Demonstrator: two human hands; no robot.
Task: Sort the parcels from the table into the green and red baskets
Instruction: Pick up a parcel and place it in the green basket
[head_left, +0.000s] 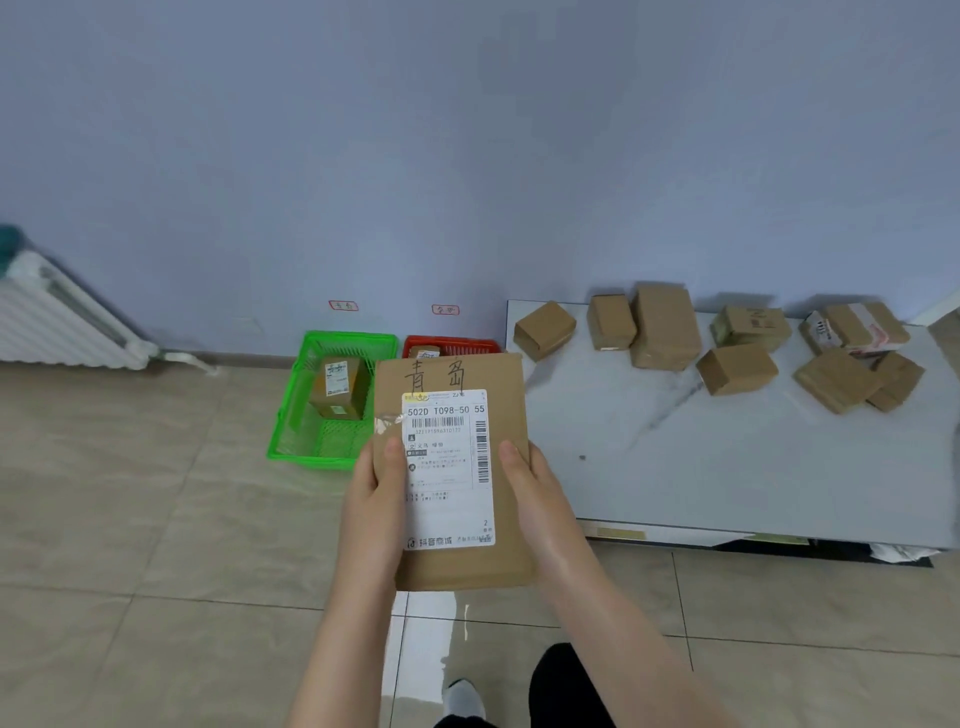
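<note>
The step in hand looks like reading and choosing. Both hands hold one flat brown parcel (506, 519) up in the air, in front of the baskets and beside the table (727, 467). The left hand (376, 488) grips its left edge with the thumb on the front; the right hand (535, 488) grips the right edge the same way.

The parcel is thin, smooth cardboard, a tall rectangle; a shiny white label (449, 467) with black bar stripes is stuck on it; big pen marks are written above the label.

Next, it must go down into the right basket, and the hands must let go. Two little signs (343, 305) on the wall sit above the baskets, but they are too small to read, so I cannot tell which one matches.

The green basket (283, 415) is plastic with holes like a net; one boxy parcel (337, 387) is inside. The red basket (452, 343) is mostly hidden; something brown (425, 353) shows in it.

Many brown boxes (665, 327) wait on the smooth, marble-looking table.
</note>
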